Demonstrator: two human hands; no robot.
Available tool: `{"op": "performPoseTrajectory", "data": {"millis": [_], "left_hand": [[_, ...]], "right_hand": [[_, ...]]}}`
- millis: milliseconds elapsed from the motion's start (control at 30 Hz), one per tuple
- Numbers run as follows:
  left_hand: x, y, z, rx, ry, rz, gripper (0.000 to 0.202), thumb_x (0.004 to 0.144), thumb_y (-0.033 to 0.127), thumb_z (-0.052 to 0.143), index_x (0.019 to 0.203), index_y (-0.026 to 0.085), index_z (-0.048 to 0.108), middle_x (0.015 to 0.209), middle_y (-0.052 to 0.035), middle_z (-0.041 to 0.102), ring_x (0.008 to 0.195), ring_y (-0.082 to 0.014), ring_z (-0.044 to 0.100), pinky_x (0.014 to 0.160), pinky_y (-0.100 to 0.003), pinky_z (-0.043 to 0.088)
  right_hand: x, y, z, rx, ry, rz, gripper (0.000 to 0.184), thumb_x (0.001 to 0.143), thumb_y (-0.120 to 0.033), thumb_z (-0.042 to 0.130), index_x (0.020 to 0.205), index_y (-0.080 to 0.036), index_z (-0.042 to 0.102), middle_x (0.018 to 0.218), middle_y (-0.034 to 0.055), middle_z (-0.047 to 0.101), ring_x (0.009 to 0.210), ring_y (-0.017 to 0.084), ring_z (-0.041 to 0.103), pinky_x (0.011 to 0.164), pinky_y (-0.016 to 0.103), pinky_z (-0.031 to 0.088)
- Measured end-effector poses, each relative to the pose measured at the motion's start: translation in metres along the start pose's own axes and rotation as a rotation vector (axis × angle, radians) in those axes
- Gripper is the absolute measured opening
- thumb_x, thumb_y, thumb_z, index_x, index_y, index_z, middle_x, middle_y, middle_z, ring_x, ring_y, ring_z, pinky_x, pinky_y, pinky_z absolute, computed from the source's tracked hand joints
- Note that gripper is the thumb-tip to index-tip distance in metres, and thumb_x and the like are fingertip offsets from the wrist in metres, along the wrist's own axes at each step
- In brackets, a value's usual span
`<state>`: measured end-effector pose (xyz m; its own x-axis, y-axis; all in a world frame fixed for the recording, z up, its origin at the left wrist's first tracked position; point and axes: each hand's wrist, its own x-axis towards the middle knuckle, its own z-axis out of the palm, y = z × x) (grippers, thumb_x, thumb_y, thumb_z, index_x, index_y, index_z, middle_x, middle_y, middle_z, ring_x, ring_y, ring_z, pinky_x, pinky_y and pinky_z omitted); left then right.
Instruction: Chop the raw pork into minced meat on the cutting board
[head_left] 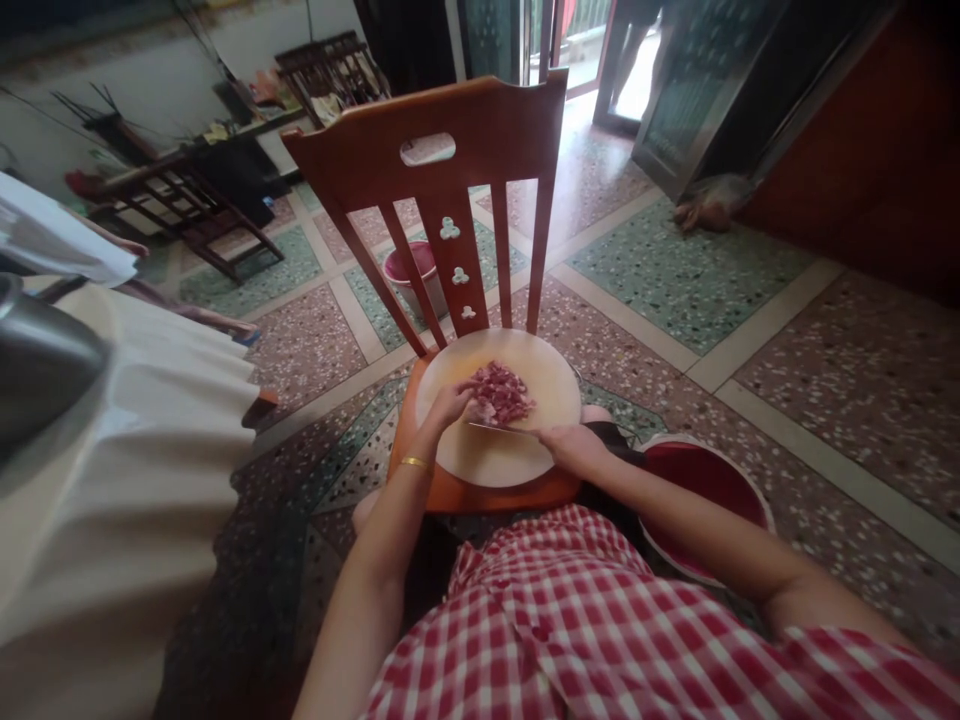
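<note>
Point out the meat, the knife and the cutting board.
meat [506, 390], head view, middle of the red pile.
knife [496, 428], head view, on the thin blade.
cutting board [491, 462], head view, bare near part.

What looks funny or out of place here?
The round cutting board with chopped red meat sits on a wooden chair seat, not a table. The left hand rests on the meat; the right hand holds a knife.

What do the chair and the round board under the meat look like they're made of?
Chair: wood, reddish-brown with a glossy varnish, sheen on the back rail. Round board: pale, matte cream, probably wood, though plastic can't be ruled out. The knife in the right hand: thin grey blade, likely metal.
</note>
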<state>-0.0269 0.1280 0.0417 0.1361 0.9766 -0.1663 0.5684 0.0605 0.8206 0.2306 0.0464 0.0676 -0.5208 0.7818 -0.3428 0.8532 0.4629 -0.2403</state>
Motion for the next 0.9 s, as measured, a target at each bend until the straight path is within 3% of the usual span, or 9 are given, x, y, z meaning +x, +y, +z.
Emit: {"op": "performPoseTrajectory", "data": {"millis": [167, 233, 333, 433, 533, 633, 700, 767, 900], "left_hand": [[-0.008, -0.029, 0.010, 0.306, -0.133, 0.148, 0.031, 0.077, 0.022, 0.055, 0.106, 0.017, 0.061, 0.103, -0.0081, 0.064, 0.093, -0.0196, 0.059, 0.087, -0.032, 0.046], [-0.014, -0.035, 0.023, 0.462, -0.090, 0.218, 0.045, 0.069, 0.026, 0.066, 0.111, 0.016, 0.057, 0.106, -0.0105, 0.061, 0.094, -0.0226, 0.057, 0.087, -0.035, 0.045], [-0.022, -0.038, 0.046, 0.580, 0.101, 0.254, 0.050, 0.062, 0.020, 0.070, 0.109, 0.014, 0.054, 0.104, -0.0135, 0.059, 0.094, -0.0256, 0.055, 0.086, -0.038, 0.044], [-0.025, -0.032, 0.062, 0.420, 0.233, 0.125, 0.028, 0.068, 0.012, 0.061, 0.096, 0.015, 0.057, 0.092, -0.0106, 0.060, 0.086, -0.0226, 0.057, 0.079, -0.035, 0.046], [-0.020, -0.015, 0.061, 0.076, 0.197, -0.093, 0.015, 0.075, 0.018, 0.057, 0.091, 0.016, 0.055, 0.077, -0.0044, 0.060, 0.069, -0.0160, 0.057, 0.063, -0.027, 0.047], [-0.008, 0.010, 0.050, -0.179, 0.096, -0.175, 0.029, 0.082, 0.035, 0.055, 0.103, 0.015, 0.052, 0.073, -0.0023, 0.061, 0.057, -0.0117, 0.055, 0.051, -0.021, 0.044], [0.002, 0.022, 0.045, -0.283, 0.069, -0.177, 0.043, 0.080, 0.044, 0.057, 0.112, 0.015, 0.048, 0.083, -0.0050, 0.063, 0.060, -0.0114, 0.057, 0.052, -0.021, 0.046], [0.011, 0.027, 0.042, -0.264, 0.110, -0.177, 0.049, 0.079, 0.044, 0.060, 0.116, 0.015, 0.046, 0.094, -0.0088, 0.063, 0.069, -0.0132, 0.060, 0.059, -0.023, 0.049], [0.020, 0.016, 0.040, 0.064, 0.199, -0.086, 0.037, 0.079, 0.025, 0.059, 0.113, 0.016, 0.051, 0.101, -0.0103, 0.063, 0.084, -0.0179, 0.060, 0.075, -0.030, 0.049]], "right_hand": [[-0.024, 0.024, 0.009, 0.027, 0.076, 0.085, 0.026, 0.094, -0.025, 0.036, 0.110, -0.022, 0.056, 0.090, 0.0065, 0.066, 0.080, 0.019, 0.062, 0.064, 0.024, 0.039], [-0.026, 0.032, 0.013, 0.076, 0.090, 0.185, 0.025, 0.095, -0.027, 0.035, 0.101, -0.020, 0.058, 0.086, 0.0070, 0.066, 0.079, 0.019, 0.062, 0.062, 0.024, 0.037], [-0.016, 0.037, 0.019, 0.207, 0.105, 0.302, 0.023, 0.094, -0.027, 0.035, 0.096, -0.019, 0.057, 0.088, 0.0079, 0.066, 0.082, 0.020, 0.061, 0.064, 0.023, 0.036], [0.000, 0.035, 0.024, 0.371, 0.132, 0.372, 0.022, 0.093, -0.024, 0.036, 0.096, -0.017, 0.057, 0.091, 0.0088, 0.066, 0.086, 0.020, 0.060, 0.067, 0.023, 0.037], [0.009, 0.033, 0.025, 0.505, 0.153, 0.401, 0.023, 0.092, -0.022, 0.036, 0.096, -0.016, 0.058, 0.093, 0.0087, 0.066, 0.088, 0.019, 0.060, 0.069, 0.022, 0.038], [0.009, 0.031, 0.024, 0.571, 0.170, 0.390, 0.024, 0.091, -0.021, 0.036, 0.098, -0.017, 0.058, 0.096, 0.0082, 0.066, 0.090, 0.019, 0.060, 0.070, 0.022, 0.039], [0.005, 0.031, 0.022, 0.585, 0.178, 0.380, 0.024, 0.091, -0.021, 0.036, 0.100, -0.017, 0.058, 0.096, 0.0077, 0.066, 0.090, 0.019, 0.060, 0.070, 0.021, 0.039], [0.002, 0.031, 0.021, 0.585, 0.186, 0.375, 0.024, 0.091, -0.022, 0.037, 0.099, -0.017, 0.058, 0.094, 0.0072, 0.066, 0.088, 0.018, 0.060, 0.069, 0.021, 0.038], [-0.005, 0.030, 0.018, 0.532, 0.192, 0.367, 0.022, 0.092, -0.022, 0.036, 0.094, -0.017, 0.058, 0.087, 0.0070, 0.066, 0.084, 0.018, 0.061, 0.066, 0.021, 0.036]]}}
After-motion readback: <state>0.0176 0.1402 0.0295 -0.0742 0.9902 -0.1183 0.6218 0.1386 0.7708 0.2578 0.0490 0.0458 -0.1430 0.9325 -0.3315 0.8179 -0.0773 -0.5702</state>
